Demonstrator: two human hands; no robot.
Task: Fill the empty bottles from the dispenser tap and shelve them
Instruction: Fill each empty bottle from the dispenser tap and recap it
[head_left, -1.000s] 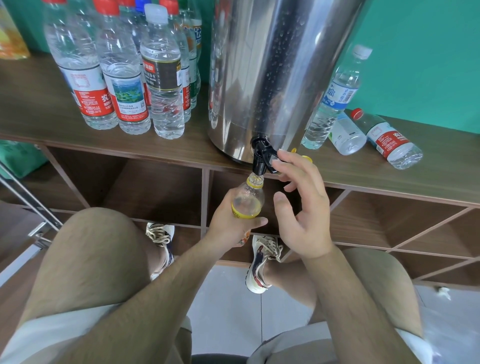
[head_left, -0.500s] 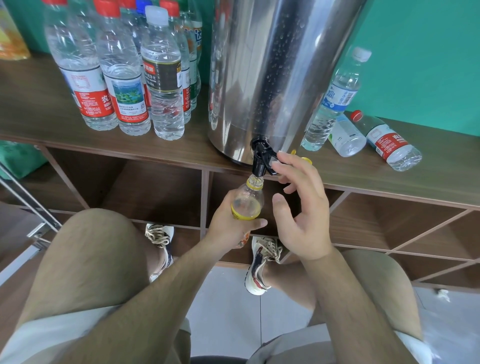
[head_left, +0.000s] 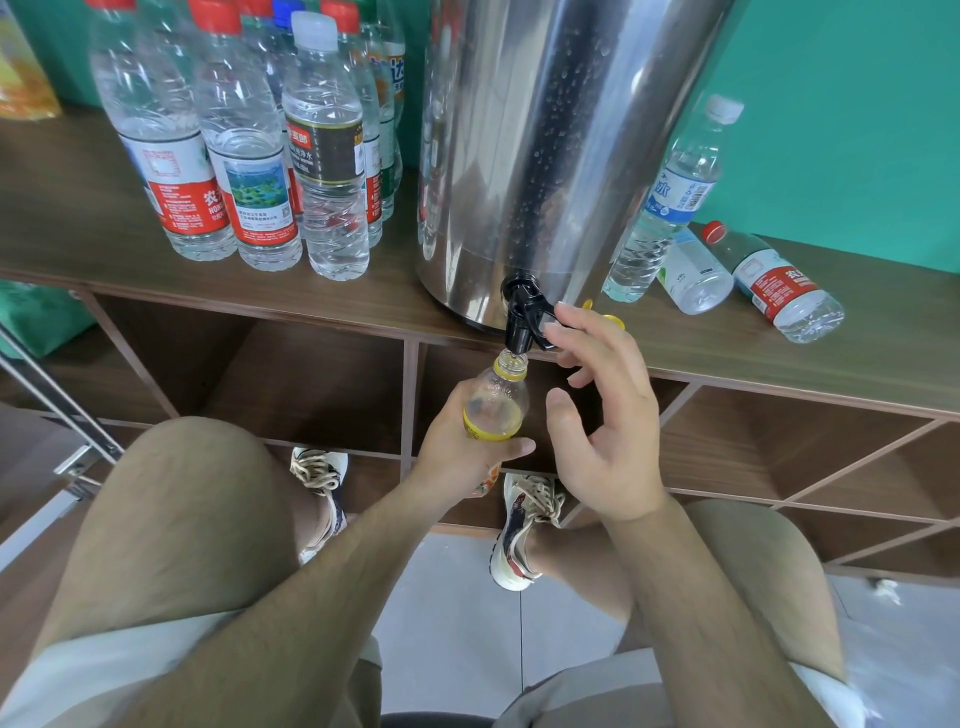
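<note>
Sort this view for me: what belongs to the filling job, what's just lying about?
Job: small clear yellow-labelled plastic bottle in the left hand; black plastic tap touched by the right hand; shiny steel drum dispenser; two clear bottles lying on the wooden shelf.
Lying about: orange packet; green bag.

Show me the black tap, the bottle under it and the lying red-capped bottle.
black tap (head_left: 519, 323): head view, spout body.
bottle under the tap (head_left: 497, 397): head view, clear shoulder.
lying red-capped bottle (head_left: 777, 284): head view, red label.
</note>
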